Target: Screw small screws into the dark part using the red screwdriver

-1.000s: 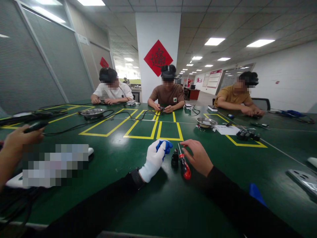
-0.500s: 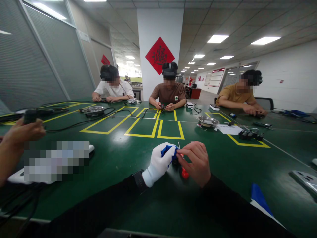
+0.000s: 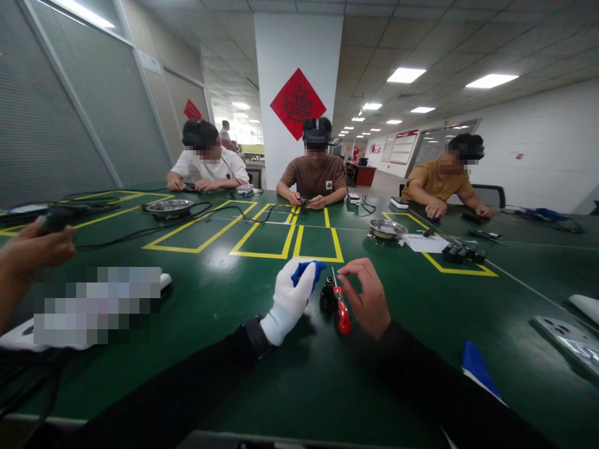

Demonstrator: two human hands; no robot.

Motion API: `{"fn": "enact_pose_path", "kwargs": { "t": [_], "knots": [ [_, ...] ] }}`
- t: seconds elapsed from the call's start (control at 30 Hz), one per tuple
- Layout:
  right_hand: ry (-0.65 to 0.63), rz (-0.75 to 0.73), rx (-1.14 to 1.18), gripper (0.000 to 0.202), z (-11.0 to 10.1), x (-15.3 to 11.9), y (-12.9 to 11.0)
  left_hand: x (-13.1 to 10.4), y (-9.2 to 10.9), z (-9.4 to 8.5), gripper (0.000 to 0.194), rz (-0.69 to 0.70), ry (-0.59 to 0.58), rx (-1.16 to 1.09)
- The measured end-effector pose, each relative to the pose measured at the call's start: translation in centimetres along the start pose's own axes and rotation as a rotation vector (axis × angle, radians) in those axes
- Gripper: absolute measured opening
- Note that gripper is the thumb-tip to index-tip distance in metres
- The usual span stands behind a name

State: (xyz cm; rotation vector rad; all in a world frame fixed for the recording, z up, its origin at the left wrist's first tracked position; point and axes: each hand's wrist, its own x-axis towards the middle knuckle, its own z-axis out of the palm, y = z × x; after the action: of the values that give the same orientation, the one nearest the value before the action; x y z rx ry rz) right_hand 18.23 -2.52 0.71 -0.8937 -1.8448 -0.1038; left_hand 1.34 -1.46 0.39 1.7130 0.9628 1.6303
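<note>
My left hand point(image 3: 292, 293) wears a white glove with a blue palm side. Its fingers are half curled and apart, with nothing visible between them. My bare right hand point(image 3: 367, 293) hovers just right of it, thumb and forefinger curved towards each other with a small gap. Between and below the hands, a screwdriver point(image 3: 343, 317) with a red and black handle lies on the green table point(image 3: 224, 386), its metal shaft pointing away from me. Touching or close beside it on the left is a small black object point(image 3: 326, 298) with a shiny top; its kind is unclear.
A blue and white glove point(image 3: 480, 371) lies by my right forearm. Metal bowls point(image 3: 387, 228), a paper sheet point(image 3: 423, 243), black parts point(image 3: 463, 254) and cables are farther off. At left, another person's hand point(image 3: 40, 246) grips a dark object above a blurred white device. Three people sit opposite.
My right hand has let go of the left glove's blue fingertip and moved slightly right. The hands are now apart, exposing the screwdriver and black object. The view has shifted slightly.
</note>
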Motion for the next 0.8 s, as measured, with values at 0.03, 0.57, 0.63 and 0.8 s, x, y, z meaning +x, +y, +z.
{"fn": "enact_pose_path", "kwargs": {
  "t": [0.03, 0.57, 0.63, 0.8],
  "knots": [
    [-0.031, 0.019, -0.013, 0.005, -0.1, 0.1, 0.3, 0.3, -0.2, -0.1, 0.024, 0.039, 0.000, 0.036],
    [-0.151, 0.103, -0.037, 0.008, -0.9, 0.2, 1.2, 0.2, -2.6, 0.0, 0.048, -0.070, -0.468, 0.316],
    [-0.196, 0.072, -0.045, 0.006, -0.9, 0.2, 0.9, -0.1, -2.8, 0.0, 0.063, -0.009, -0.433, 0.369],
    [-0.388, 0.046, -0.105, 0.001, -1.1, 0.1, 1.0, -0.5, -3.6, 0.3, 0.067, 0.009, -0.432, 0.436]
  ]
}}
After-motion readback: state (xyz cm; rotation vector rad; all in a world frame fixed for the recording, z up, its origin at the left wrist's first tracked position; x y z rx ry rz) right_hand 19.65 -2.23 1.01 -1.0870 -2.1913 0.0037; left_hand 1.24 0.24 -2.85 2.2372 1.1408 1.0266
